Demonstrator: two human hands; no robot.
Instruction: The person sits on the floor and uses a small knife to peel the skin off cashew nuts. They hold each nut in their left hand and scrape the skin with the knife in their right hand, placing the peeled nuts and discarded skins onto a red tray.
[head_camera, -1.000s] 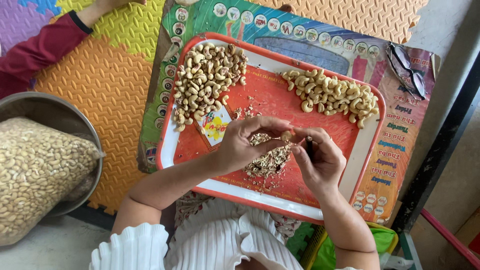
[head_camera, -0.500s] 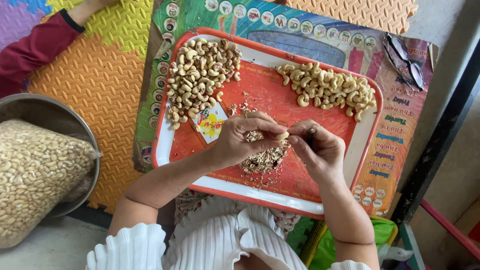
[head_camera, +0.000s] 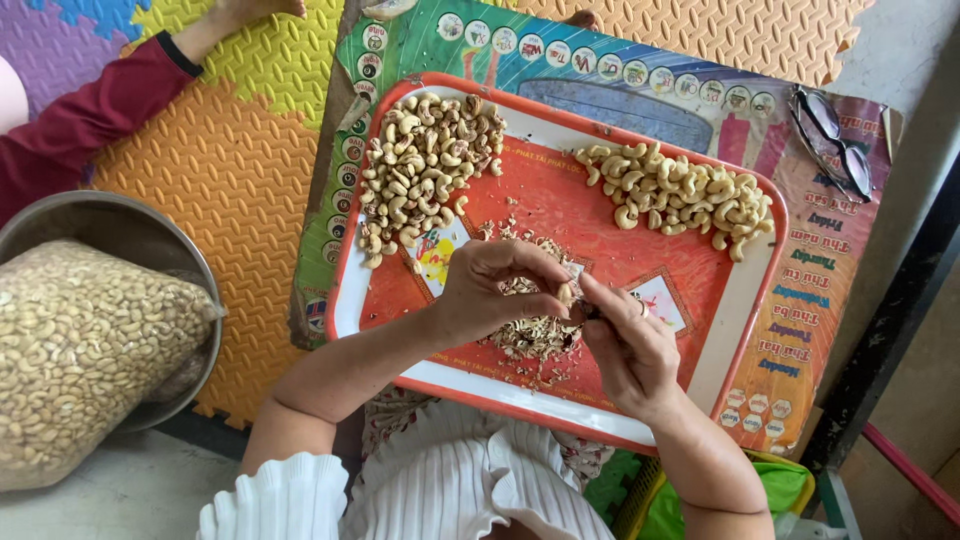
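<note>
interlocking foam floor mats in orange, yellow and purple (head_camera: 230, 170) are covering the floor at ten o'clock; bare grey concrete floor (head_camera: 120, 490) is showing at seven o'clock.

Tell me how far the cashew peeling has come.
Done: a pile of pale peeled cashews lies at the tray's upper right, and skin scraps lie mid-tray. In hand: the left hand and right hand meet over the scraps, pinching one nut. Left: the larger brownish pile at upper left, apparently unpeeled.
</note>
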